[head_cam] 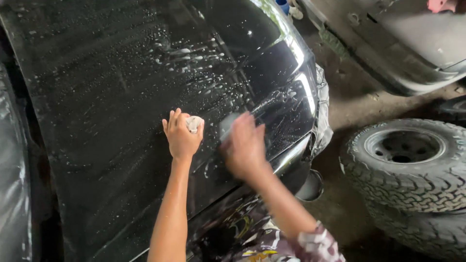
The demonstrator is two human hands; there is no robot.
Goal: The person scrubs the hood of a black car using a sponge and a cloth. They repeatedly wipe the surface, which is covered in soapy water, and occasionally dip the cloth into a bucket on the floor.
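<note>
A black car panel (121, 97), wet and flecked with soap beads, fills most of the view, and both hands work on its lower middle. The left hand (182, 137) lies on the panel with its fingers curled closed around a small pale rag (194, 123), which shows between thumb and fingers and touches the paint. Just right of it, the right hand (245, 145) is blurred; it presses a grey pad (227, 125) flat against the panel, the fingers spread over the pad, though how tightly they clasp it cannot be told. A patterned sleeve (315, 242) covers the right forearm near the bottom edge. Silver masking film (323, 109) wraps the panel's right edge. Right of the panel, well apart from it, a knobby tyre (407, 165) on a grey rim lies flat on the dirt floor (354, 106), stacked on another tyre. Above the tyre, beyond the panel's top right corner, sits grey vehicle body (412, 43).
</note>
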